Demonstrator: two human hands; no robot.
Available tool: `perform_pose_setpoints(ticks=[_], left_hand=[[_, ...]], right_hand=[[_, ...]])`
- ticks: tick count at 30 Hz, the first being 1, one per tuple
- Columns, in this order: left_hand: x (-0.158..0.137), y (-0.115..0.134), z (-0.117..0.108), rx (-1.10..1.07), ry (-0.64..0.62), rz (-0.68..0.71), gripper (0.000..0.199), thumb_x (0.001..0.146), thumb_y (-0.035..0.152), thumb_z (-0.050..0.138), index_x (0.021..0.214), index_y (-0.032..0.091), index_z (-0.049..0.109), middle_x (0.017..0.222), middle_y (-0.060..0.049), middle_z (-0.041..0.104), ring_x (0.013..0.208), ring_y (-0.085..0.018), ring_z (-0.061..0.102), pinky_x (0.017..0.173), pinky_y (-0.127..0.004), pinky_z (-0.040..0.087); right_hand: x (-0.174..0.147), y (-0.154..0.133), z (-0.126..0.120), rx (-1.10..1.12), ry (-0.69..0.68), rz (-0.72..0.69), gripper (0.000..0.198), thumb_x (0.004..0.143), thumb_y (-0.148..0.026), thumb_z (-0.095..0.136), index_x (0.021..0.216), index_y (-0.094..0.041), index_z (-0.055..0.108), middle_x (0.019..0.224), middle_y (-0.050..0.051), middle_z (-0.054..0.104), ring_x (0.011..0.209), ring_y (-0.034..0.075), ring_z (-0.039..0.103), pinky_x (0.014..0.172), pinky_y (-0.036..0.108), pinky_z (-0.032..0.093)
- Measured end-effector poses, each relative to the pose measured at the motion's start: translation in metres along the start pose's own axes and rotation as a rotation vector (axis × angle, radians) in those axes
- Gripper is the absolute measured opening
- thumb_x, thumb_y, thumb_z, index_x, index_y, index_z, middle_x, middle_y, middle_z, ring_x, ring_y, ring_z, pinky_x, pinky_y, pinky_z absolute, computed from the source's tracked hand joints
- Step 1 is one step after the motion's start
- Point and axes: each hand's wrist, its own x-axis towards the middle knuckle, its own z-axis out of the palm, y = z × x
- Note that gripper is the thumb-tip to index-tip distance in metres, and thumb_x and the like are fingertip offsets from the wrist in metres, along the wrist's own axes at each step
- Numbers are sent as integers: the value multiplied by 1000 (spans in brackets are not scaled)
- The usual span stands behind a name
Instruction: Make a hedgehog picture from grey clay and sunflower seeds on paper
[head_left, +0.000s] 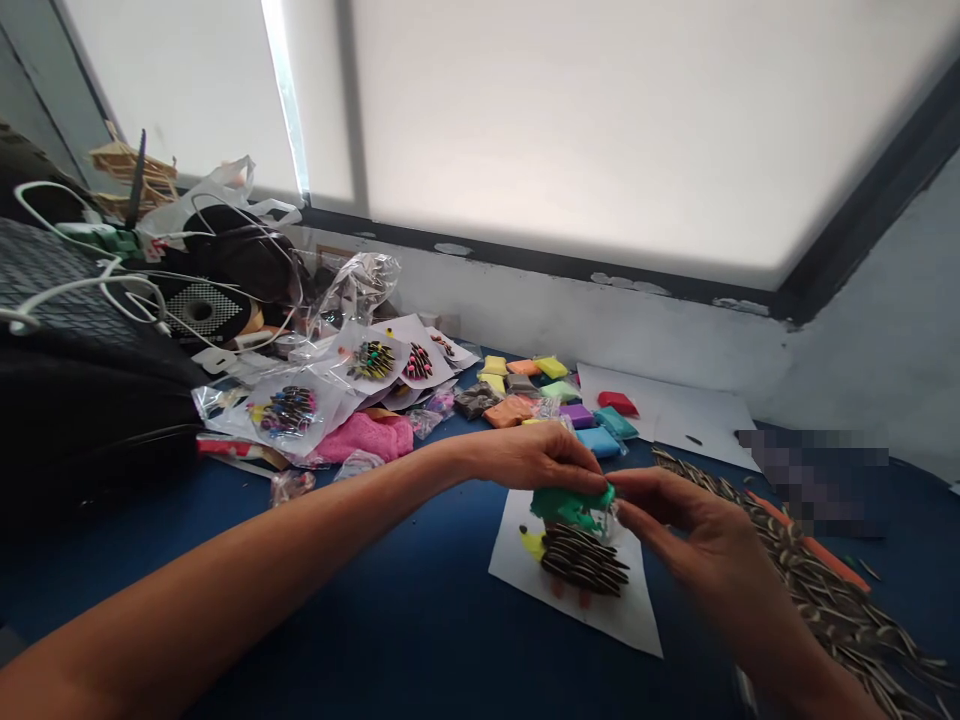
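Note:
My left hand (541,455) is closed on a green lump of modelling clay (566,507) in a clear plastic wrapper. The fingertips of my right hand (686,520) pinch the right end of the same clay and wrapper. Just below lies a white sheet of paper (626,625). On it is a hedgehog figure (585,560) with a yellow clay snout, a dark nose and a back of striped sunflower seeds. The held clay hangs over the sheet's upper part and hides some of it.
Colourful clay packets (510,410) lie behind my hands. Sunflower seeds (817,590) spread along the right, beside an orange strip (847,565). Bagged seed figures (289,412) and a pink piece (367,438) are at the left, near a black bag (90,400) and white cables.

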Motion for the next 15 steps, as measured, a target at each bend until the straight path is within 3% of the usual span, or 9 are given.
perform_pose_setpoints(ticks=[5,15], left_hand=[[0,-3,1,17,26,0,15,93,25,63,91,16,75,74,-1,61,66,-10,53,55,-20,38],[2,-10,3,27,15,8,19,92,27,64,84,14,75,66,1,55,60,-9,45,51,-21,32]], right_hand=[[1,-1,-5,-47,-49,-21,31,83,-49,66,100,-25,75,87,4,75,79,21,71,68,33,58],[-2,-2,-2,-251,-19,-184,19,87,-36,60,95,-25,74,81,1,73,69,17,69,60,29,54]])
